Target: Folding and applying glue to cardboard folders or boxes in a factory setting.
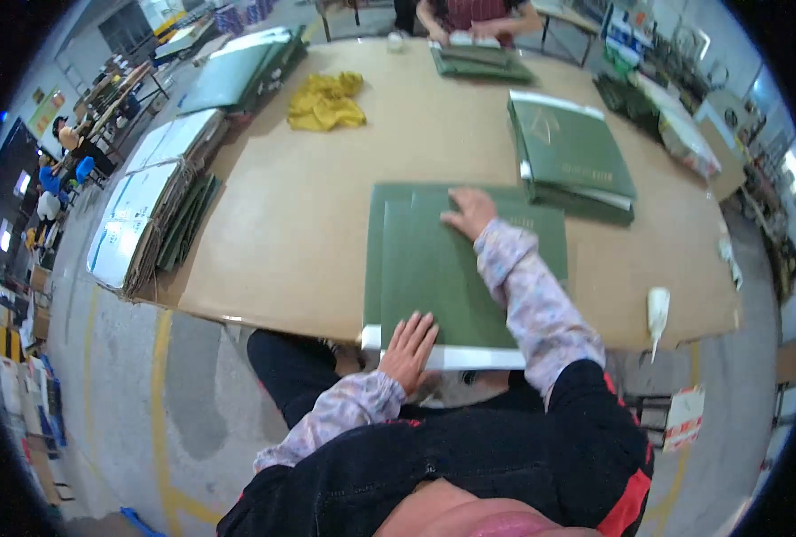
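In front of me on the table lies a dark green folder or cover (442, 286), flat, with layered panels and a white strip (478, 360) along its near edge. My left hand (407, 351) rests on its near left corner, fingers stretched out flat. Toward the far side of the cover, my right hand (471, 213) presses on its surface with the fingers apart, and the forearm crosses its right half. Faint gold lettering shows beside the right wrist. Neither hand grips anything that I can see. A white glue bottle (657, 313) with a thin nozzle lies to the right.
A stack of green folders (572, 152) is beyond my right hand. Tied white-and-green bundles (156, 197) line the table's left edge. A yellow cloth (326, 100) lies farther back. Across the brown tabletop (281, 224), another person's hands (469, 34) work at more green folders (483, 63).
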### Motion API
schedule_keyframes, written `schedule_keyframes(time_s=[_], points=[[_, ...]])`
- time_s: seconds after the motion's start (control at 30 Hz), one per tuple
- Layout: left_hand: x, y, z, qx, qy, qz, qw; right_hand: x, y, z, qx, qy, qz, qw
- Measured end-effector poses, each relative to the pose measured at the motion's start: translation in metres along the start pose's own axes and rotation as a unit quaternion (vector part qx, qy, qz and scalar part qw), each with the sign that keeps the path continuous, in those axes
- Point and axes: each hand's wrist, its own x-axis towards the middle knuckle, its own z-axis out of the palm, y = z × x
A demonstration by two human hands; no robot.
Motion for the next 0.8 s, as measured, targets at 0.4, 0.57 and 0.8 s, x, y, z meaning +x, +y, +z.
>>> schedule_keyframes(time_s=[0.4, 0.57, 0.8], points=[[-0.004, 0.003, -0.007, 0.043, -0.041, -0.037, 0.998, -0.019, -0.039, -0.074, -0.024, 0.038, 0.039, 0.998], [0.006, 0.013, -0.025, -0.002, -0.041, -0.03, 0.999, -0.005, 0.001, -0.077, 0.014, -0.107, 0.1, 0.989], [0.021, 0.006, -0.011, -0.276, 0.092, 0.038, 0.956, 0.025, 0.014, -0.085, 0.016, -0.22, 0.114, 0.969]])
